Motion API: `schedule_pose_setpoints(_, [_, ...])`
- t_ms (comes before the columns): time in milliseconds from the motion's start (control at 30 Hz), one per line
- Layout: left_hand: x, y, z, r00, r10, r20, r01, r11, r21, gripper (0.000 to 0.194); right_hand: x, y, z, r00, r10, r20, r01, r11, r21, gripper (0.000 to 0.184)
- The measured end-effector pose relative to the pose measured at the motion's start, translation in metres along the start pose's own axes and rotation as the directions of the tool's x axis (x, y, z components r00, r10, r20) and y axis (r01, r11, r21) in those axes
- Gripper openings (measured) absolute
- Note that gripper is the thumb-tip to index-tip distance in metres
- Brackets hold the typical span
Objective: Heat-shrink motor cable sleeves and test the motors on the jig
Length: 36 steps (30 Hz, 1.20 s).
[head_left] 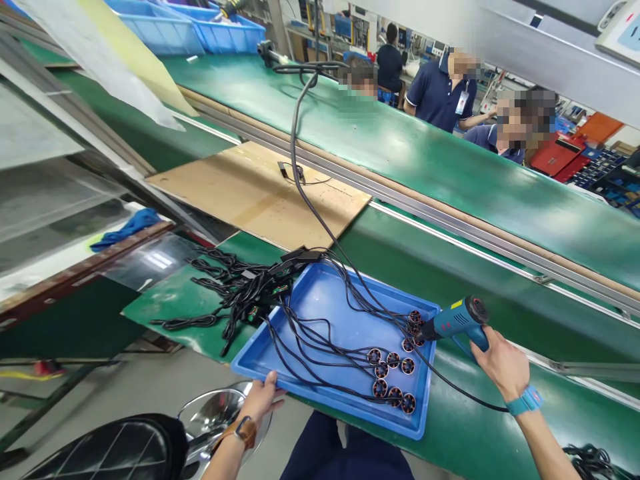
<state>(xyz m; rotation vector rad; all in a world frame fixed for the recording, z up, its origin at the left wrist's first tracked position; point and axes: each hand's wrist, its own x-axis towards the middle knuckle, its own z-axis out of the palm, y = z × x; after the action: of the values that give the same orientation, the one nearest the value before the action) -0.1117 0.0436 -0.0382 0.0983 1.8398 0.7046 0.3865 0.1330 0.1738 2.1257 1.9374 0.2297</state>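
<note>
My right hand (500,367) is closed round the grip of a blue heat gun (455,320). Its nozzle points left at small round motors (393,380) that lie in a blue tray (330,307) on the green bench. Thin black wires run from the motors across the tray to a tangled bundle (235,290) on the bench to the left. My left hand (263,397) grips the near edge of the tray, thumb on top. The gun's black cord (300,167) rises toward the back.
A cardboard sheet (250,190) lies beyond the tray. A green conveyor belt (425,153) with a metal rail runs across behind it. Several people in dark blue shirts sit past the belt. Blue bins (200,30) stand at the far left. A shiny round stool seat (210,413) is below.
</note>
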Motion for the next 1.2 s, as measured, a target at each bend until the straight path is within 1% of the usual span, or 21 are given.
schedule_pose_setpoints(167, [0.002,-0.001,0.000,1.000,-0.004,0.008,0.004,1.000,-0.004,0.014,0.000,-0.005,-0.001,1.000,-0.015,-0.005,0.015,1.000,0.012,0.039])
schedule_pose_setpoints(333, [0.005,-0.002,0.000,1.000,-0.008,0.004,0.008,1.000,0.005,0.017,-0.001,-0.009,-0.003,0.999,-0.042,-0.011,0.042,0.999,0.012,0.038])
schedule_pose_setpoints(433, [0.003,-0.002,0.001,1.000,-0.023,-0.006,0.023,1.000,-0.003,0.018,-0.001,-0.010,-0.005,0.999,-0.033,-0.007,0.033,0.999,0.002,0.038])
schedule_pose_setpoints(667, [-0.005,0.003,0.004,1.000,-0.024,-0.002,0.024,1.000,-0.013,0.027,-0.002,-0.008,-0.006,1.000,-0.018,-0.023,0.018,1.000,0.000,0.038])
schedule_pose_setpoints(1000, [-0.010,0.002,0.004,1.000,-0.008,-0.003,0.008,1.000,-0.028,0.025,-0.003,-0.006,-0.001,0.998,-0.037,-0.045,0.036,0.999,-0.020,0.039])
schedule_pose_setpoints(1200, [-0.008,0.002,0.004,1.000,-0.003,0.001,0.003,0.999,-0.032,0.027,0.001,-0.002,-0.003,0.999,-0.005,-0.032,0.004,0.999,-0.034,0.036])
